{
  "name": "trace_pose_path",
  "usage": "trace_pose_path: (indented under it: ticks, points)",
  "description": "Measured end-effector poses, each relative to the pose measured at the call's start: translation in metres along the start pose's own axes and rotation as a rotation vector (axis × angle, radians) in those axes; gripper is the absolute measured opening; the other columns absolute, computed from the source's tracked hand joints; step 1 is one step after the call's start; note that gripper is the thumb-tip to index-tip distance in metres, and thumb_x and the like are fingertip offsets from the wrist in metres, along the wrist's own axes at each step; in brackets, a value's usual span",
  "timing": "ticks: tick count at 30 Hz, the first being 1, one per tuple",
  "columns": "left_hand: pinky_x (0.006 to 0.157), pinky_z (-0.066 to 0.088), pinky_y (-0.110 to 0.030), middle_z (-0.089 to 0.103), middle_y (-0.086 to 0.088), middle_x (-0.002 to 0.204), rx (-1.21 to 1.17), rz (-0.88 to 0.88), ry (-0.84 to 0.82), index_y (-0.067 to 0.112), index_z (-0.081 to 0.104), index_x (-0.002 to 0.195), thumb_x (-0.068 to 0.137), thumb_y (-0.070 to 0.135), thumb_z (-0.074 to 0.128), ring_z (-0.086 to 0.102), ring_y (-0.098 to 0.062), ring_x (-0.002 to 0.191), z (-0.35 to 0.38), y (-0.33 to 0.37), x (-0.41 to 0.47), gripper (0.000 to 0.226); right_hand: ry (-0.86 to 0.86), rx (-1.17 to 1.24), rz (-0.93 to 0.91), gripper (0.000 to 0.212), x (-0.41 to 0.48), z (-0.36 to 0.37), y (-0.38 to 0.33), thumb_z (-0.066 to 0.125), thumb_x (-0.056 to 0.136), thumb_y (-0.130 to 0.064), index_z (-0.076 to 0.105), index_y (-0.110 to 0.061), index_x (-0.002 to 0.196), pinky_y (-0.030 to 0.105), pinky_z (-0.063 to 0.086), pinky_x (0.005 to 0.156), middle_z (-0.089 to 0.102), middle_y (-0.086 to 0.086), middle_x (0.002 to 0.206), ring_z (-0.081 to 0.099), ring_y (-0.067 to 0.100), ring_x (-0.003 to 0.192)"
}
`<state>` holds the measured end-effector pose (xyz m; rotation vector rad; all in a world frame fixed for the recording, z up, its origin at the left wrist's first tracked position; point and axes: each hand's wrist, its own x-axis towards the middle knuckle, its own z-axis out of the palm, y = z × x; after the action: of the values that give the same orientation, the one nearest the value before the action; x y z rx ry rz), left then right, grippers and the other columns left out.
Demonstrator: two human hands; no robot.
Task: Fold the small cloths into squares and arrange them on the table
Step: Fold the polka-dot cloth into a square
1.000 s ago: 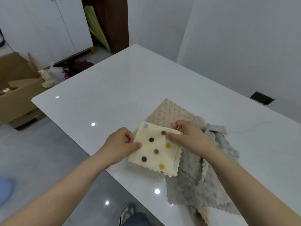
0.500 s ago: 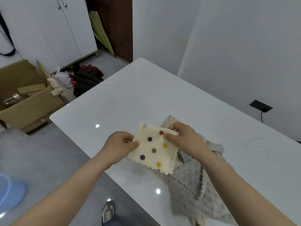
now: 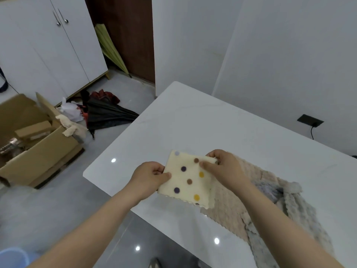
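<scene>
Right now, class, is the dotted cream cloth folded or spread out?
Folded: the dotted cloth is a small square with stacked scalloped edges, pinched by the left hand and right hand.

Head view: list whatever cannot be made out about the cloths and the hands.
- dotted cloth: its underside and how many layers it has, hidden by its own top face, head view.
- left hand and right hand: the fingers beneath the dotted cloth, hidden by it.
- beige cloth: partly covered by the dotted cloth and the right forearm.
- grey cloth: crumpled, crossed by the right forearm, cut off by the bottom edge.
</scene>
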<state>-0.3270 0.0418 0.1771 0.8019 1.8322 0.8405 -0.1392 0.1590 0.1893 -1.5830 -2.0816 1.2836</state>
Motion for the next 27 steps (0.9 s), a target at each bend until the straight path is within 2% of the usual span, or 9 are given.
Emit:
trace_pose_path:
  ticks: [10, 16, 21, 27]
  points:
    - [0.082, 0.055, -0.044, 0.071, -0.014, 0.095, -0.008, -0.025, 0.008, 0.008, 0.068, 0.090, 0.087, 0.021, 0.062, 0.067, -0.029, 0.092, -0.051, -0.011, 0.055, 0.014, -0.022, -0.010, 0.027, 0.007, 0.053, 0.037, -0.033, 0.063, 0.086, -0.024, 0.063, -0.019, 0.090, 0.019, 0.043, 0.055, 0.068, 0.009, 0.092, 0.055, 0.012, 0.068]
    - [0.079, 0.055, -0.040, 0.070, -0.012, 0.088, 0.014, -0.038, 0.052, 0.008, 0.065, 0.081, 0.086, 0.022, 0.064, 0.065, -0.026, 0.083, -0.069, -0.004, 0.104, 0.015, -0.037, 0.030, 0.021, 0.005, 0.103, 0.044, -0.044, 0.061, 0.087, -0.021, 0.064, -0.017, 0.090, 0.018, 0.042, 0.057, 0.066, 0.007, 0.089, 0.053, 0.012, 0.068]
    - [0.078, 0.054, -0.044, 0.070, -0.017, 0.087, 0.060, -0.042, 0.067, 0.005, 0.065, 0.082, 0.086, 0.024, 0.065, 0.065, -0.029, 0.081, -0.083, -0.004, 0.147, 0.019, -0.046, 0.081, 0.042, 0.008, 0.147, 0.052, -0.051, 0.062, 0.087, -0.018, 0.065, -0.014, 0.093, 0.021, 0.043, 0.059, 0.062, 0.004, 0.083, 0.053, 0.013, 0.068]
    - [0.066, 0.044, -0.033, 0.060, -0.004, 0.073, 0.093, -0.054, 0.055, 0.001, 0.063, 0.081, 0.087, 0.024, 0.062, 0.054, -0.019, 0.069, -0.106, -0.008, 0.184, 0.023, -0.048, 0.089, 0.097, 0.010, 0.182, 0.073, -0.064, 0.061, 0.087, -0.017, 0.065, -0.011, 0.094, 0.023, 0.045, 0.063, 0.067, 0.009, 0.091, 0.056, 0.015, 0.072]
